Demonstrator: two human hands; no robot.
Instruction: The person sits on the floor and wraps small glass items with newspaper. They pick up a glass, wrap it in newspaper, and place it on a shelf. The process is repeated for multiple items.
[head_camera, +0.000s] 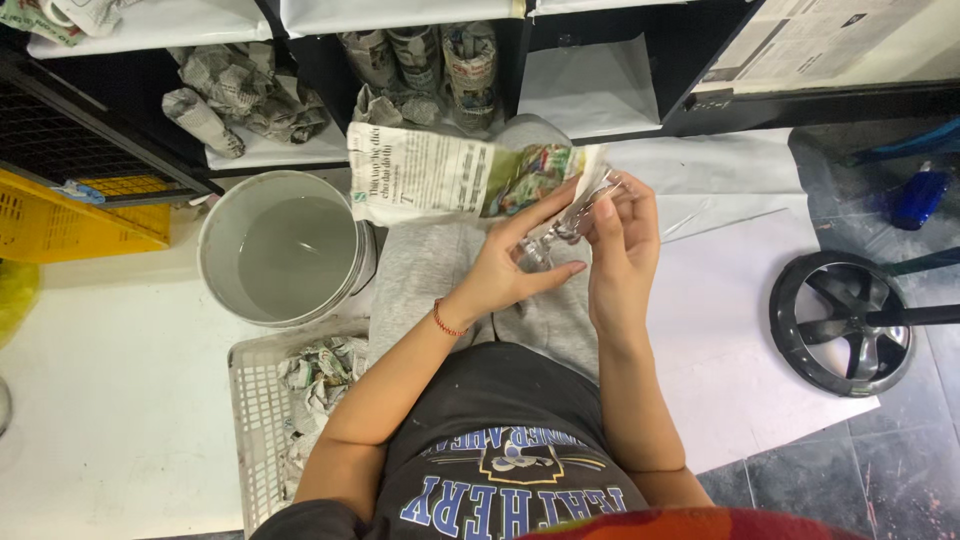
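- Head view: we see a clear stemmed glass (560, 228) held above the lap, between both hands, its foot toward the left palm.
- Left hand (510, 268): fingers curled round the glass's lower part, thumb up against the newspaper sheet (455, 180).
- Right hand (620, 250): fingers pressed together on the upper glass, pinching the paper's edge against it.
- The sheet runs leftward from the glass, part-wrapped round it, its far end over the grey bucket (285, 245).
- The bucket stands on the floor, holding water.
- White basket (255, 420), near the left elbow, holds crumpled newspaper (315, 375).
- Paper-wrapped bundles (420, 60) sit in the black shelf (600, 40) ahead.
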